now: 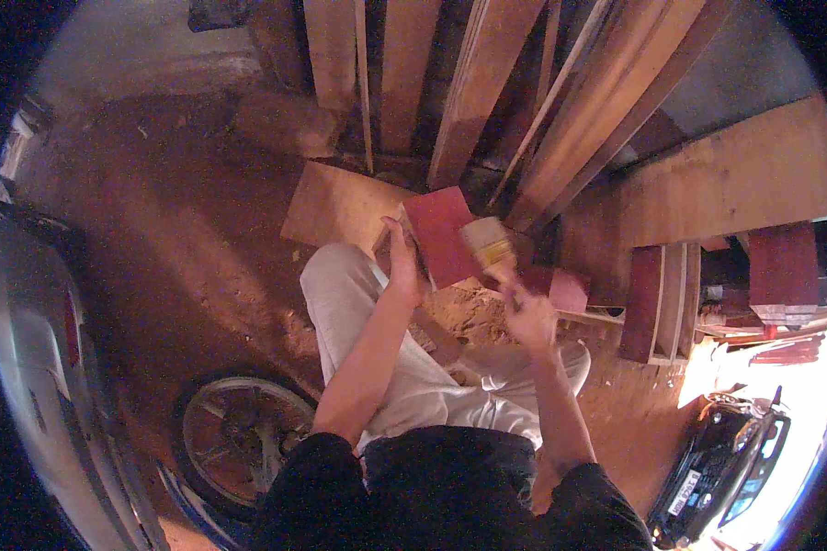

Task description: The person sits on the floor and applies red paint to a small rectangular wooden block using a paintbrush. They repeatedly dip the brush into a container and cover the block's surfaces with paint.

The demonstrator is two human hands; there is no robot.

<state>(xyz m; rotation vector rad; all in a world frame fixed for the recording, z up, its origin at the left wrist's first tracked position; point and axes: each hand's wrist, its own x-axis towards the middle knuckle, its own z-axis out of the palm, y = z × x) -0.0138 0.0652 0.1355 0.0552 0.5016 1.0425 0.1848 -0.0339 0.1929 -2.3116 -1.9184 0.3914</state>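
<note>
My left hand (405, 265) grips the left edge of a small box or block with a red face (441, 237), held above my lap. In my right hand (529, 320) is the handle of a wide paintbrush (493, 246) with pale bristles. The bristles lie at the right edge of the red face; whether they touch it I cannot tell, as the brush is blurred. Behind the red piece a plain wooden board (341, 203) lies near the ground. A pinkish-red block (568, 290) sits to the right of the brush.
Tall wooden planks (455, 103) lean beyond the work. At the right stand a wooden panel (730, 172) and red-sided wooden boxes (661, 303). A spoked wheel (241, 441) is at the lower left, beside a vehicle's body (34, 344). A dark car (717, 468) stands in bright light at the lower right.
</note>
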